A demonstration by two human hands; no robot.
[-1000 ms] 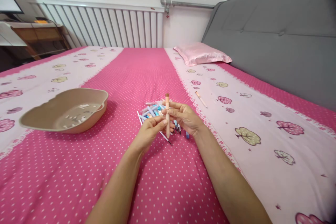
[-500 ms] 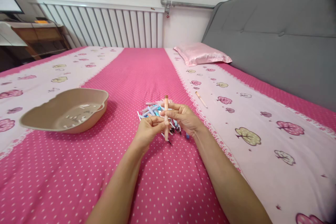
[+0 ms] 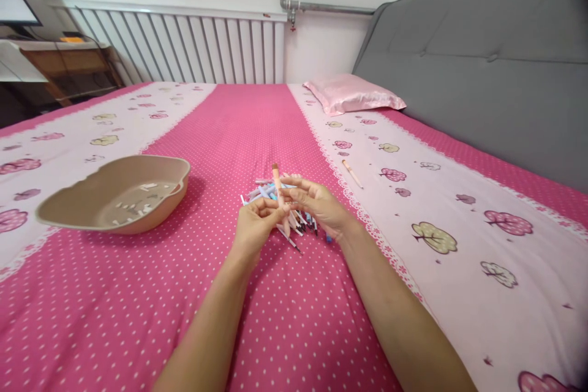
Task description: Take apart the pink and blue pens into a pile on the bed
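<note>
A peach pen (image 3: 277, 179) with a brown end stands nearly upright between my hands, its top leaning left. My left hand (image 3: 258, 225) is closed on its lower part, thumb and fingers pinching. My right hand (image 3: 316, 203) has its fingers closed around the pen higher up. Just beyond and below them lies a heap of pen parts (image 3: 264, 191) in blue, white and pink, partly hidden by my hands. Thin white refills (image 3: 289, 239) with dark tips stick out toward me.
At the left sits a tan plastic basin (image 3: 110, 174) with small white pieces on its bottom. Another peach and white pen (image 3: 352, 174) lies right of the heap. A pink pillow (image 3: 353, 95) rests by the grey headboard (image 3: 482, 73). Behind the bed runs a white radiator (image 3: 184, 43).
The pen has tipped, its brown top swinging left. My left hand has shifted slightly left, and my right hand's fingers have moved a little lower. The basin and loose pen have stayed put.
</note>
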